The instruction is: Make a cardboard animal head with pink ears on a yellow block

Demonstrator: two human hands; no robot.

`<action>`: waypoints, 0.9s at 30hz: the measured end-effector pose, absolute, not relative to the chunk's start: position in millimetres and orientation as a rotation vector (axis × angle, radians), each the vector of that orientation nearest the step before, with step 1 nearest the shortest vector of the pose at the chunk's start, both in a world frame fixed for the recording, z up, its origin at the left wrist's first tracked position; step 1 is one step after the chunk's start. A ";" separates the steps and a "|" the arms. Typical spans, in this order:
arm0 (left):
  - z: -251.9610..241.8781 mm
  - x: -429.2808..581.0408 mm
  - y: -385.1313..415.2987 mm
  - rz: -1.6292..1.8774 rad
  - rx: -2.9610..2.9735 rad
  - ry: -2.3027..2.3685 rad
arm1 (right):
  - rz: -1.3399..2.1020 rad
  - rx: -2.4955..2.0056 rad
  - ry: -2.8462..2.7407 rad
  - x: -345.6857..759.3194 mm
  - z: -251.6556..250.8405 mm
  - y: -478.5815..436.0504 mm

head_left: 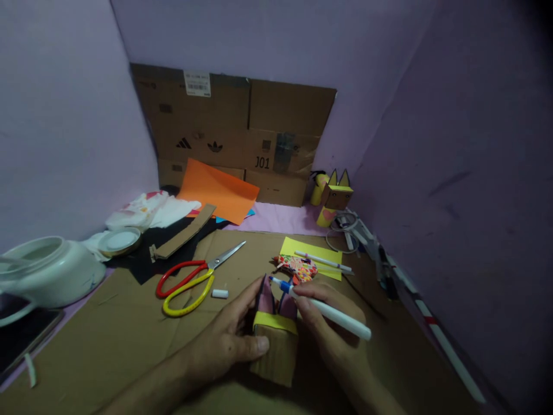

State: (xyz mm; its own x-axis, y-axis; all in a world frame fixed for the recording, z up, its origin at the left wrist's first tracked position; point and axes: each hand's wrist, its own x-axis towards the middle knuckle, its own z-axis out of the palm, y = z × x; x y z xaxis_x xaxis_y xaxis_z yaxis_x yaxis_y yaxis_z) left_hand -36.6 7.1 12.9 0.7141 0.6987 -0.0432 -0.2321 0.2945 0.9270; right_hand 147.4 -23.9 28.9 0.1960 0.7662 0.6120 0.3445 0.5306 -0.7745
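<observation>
My left hand is wrapped round a small cardboard box with a yellow band and two pointed pink ears with dark edges. Between the fingers of my right hand is a white marker with a blue collar. The marker's tip is beside the top of the left ear; whether it touches cannot be told. A white cap lies on the cardboard mat, left of the box. Scissors with red and yellow handles lie partly open farther left.
Behind my hands are yellow paper, a patterned item and a white pen. Orange paper, a cardboard strip and a white pot are at left. A cat-like cardboard figure stands back right.
</observation>
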 end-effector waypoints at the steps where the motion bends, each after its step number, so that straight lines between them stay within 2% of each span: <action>1: 12.7 -37.0 6.7 0.652 1.110 0.507 | 0.383 -1.041 -1.411 147.6 28.6 -23.8; 27: 12.6 -36.8 6.9 0.649 1.178 0.536 | 0.415 -1.062 -1.462 154.2 23.1 -24.1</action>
State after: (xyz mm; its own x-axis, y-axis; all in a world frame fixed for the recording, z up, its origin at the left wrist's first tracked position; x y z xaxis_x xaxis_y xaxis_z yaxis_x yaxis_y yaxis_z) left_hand -36.8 6.9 12.6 0.7031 0.7095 -0.0474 -0.1804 0.2425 0.9532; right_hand 154.2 -24.1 23.1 0.1401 0.7928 0.5932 0.3630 0.5163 -0.7757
